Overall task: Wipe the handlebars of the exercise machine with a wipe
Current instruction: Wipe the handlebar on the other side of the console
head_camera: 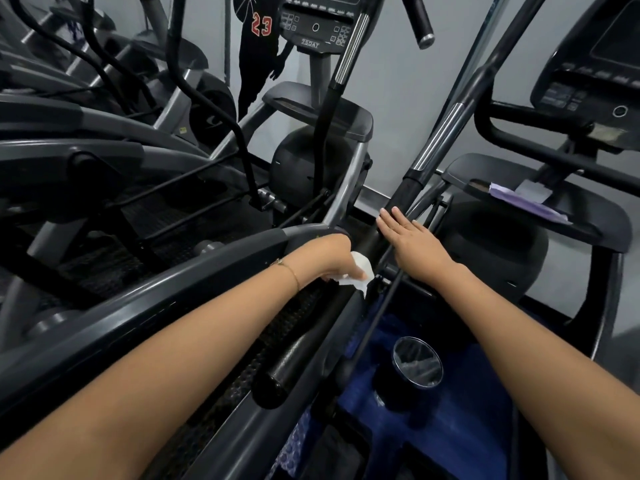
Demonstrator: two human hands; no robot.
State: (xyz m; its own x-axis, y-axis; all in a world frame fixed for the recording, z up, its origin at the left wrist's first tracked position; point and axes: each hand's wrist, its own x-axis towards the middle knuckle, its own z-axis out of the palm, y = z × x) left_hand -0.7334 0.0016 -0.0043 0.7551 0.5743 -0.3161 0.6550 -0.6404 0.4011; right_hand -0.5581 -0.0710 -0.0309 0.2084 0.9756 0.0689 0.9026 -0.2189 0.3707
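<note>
Pale grey wall (pixel 398 81) at the back, plain and evenly lit. On that wall, upper left of centre, a black decal (pixel 256 64) of a figure with a red 23. Along the wall's foot, a dull metal strip (pixel 375 195). To the left, a row of grey and black machines (pixel 86 133), packed close, arms and pedals overlapping. At the right edge, a neighbouring console (pixel 588 64) with a dark screen, and below it a dark tray (pixel 588 230) bearing a purple sheet (pixel 530 200). Underfoot, blue floor (pixel 467 427), with a black bin (pixel 388 386) standing on it, clear liner (pixel 417 367) inside. Dim overall, cool in tone.
</note>
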